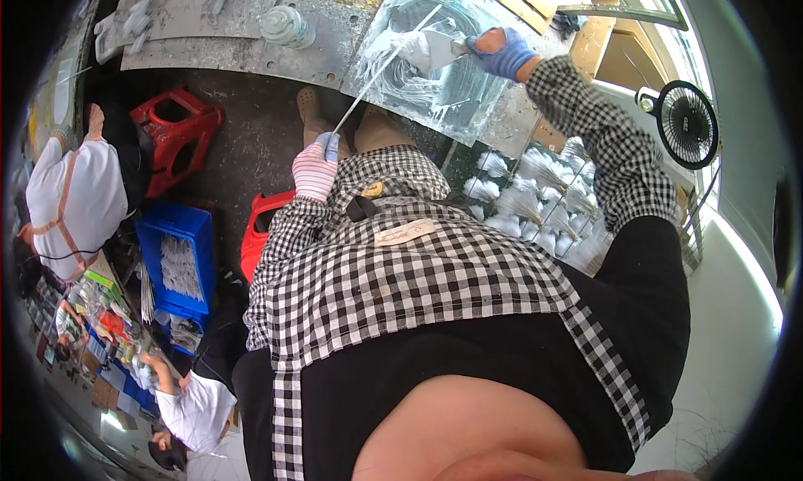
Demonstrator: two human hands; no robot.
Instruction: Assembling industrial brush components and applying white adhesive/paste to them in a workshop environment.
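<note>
My left hand [314, 168], in a striped pink-and-white glove, is closed around the lower end of a long thin pale rod [366, 90]. The rod slants up and to the right, its far part over a board [468, 104] smeared with white paste. My right hand [500, 54], in a blue glove with some fingertips bare, grips a scraper [443, 50] with a wide flat blade. White paste [407, 49] is heaped at the blade, beside the rod. Whether the blade touches the rod, I cannot tell.
A clear jar [286, 27] stands on the grey worktable [234, 57]. Bundles of white-tipped pieces [535, 188] lie at my right, below a black fan [687, 125]. Red stools [177, 138] and a blue crate [173, 222] are at my left, with co-workers [79, 201] beyond.
</note>
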